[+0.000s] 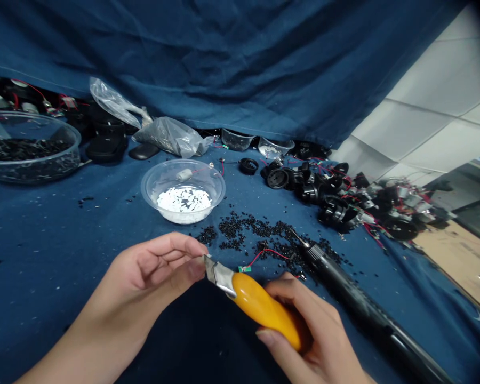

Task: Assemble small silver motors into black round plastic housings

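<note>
Blue cloth (pixel 52 256) covers the bench and hangs behind it. Right hand (pixel 304 325) has its fingers closed round the yellow handle of a utility knife (pixel 262 308). Knife's long axis runs diagonally, handle end low in the right palm, blade (pixel 218 274) pointing up-left toward the left hand (pixel 152 272). Left thumb and forefinger pinch narrow at the blade tip, apparently touching it. Small green board (pixel 245 269) with red wires lies just above the knife, between both hands' fingers. Black pellets (pixel 256 232) are scattered beyond the fingers. Clear bowl (pixel 152 181) ahead of the left fingers holds white pieces (pixel 184 200). Larger clear bowl (pixel 74 144), far left of the fingers, holds black bits (pixel 24 150). Black tool (pixel 368 298) lies right of the right fingers.
</note>
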`<state>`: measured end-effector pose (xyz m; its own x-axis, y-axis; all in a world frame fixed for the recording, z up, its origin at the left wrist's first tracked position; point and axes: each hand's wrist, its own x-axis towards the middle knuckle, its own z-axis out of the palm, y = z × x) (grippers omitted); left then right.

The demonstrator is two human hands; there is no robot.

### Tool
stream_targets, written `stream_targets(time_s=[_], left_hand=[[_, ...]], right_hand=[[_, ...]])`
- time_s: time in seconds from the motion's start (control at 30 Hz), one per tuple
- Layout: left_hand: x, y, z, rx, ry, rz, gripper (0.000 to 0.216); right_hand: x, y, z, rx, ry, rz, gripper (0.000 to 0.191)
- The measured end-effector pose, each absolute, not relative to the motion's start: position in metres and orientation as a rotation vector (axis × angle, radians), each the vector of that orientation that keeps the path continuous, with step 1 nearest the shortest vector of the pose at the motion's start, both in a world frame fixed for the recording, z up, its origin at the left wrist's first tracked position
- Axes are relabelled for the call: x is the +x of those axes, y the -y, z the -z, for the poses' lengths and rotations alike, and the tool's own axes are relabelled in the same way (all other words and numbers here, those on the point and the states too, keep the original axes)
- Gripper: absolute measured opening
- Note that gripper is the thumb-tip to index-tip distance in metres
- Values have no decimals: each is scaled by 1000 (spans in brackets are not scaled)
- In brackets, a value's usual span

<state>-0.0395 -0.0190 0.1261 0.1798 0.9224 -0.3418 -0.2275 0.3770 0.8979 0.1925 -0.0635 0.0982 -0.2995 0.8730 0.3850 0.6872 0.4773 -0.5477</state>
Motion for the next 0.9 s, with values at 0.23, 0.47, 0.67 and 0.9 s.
stream_targets(time_s=[0.23,0.47,0.67,0.9], left_hand=[[-36,18,-125,795,-1042,-941,20],[-46,21,-121,762,-1026,-961,18],[-48,21,-123,801,-1078,-963,18],[-40,21,-127,778,-1049,-1002,20]], right_hand=[[186,69,-94,-1351,2012,-355,19],[190,59,-97,-1392,1947,-448,12],[194,60,-100,-1295,1936,-440,14],[190,58,-101,-1162,2021,-351,16]])
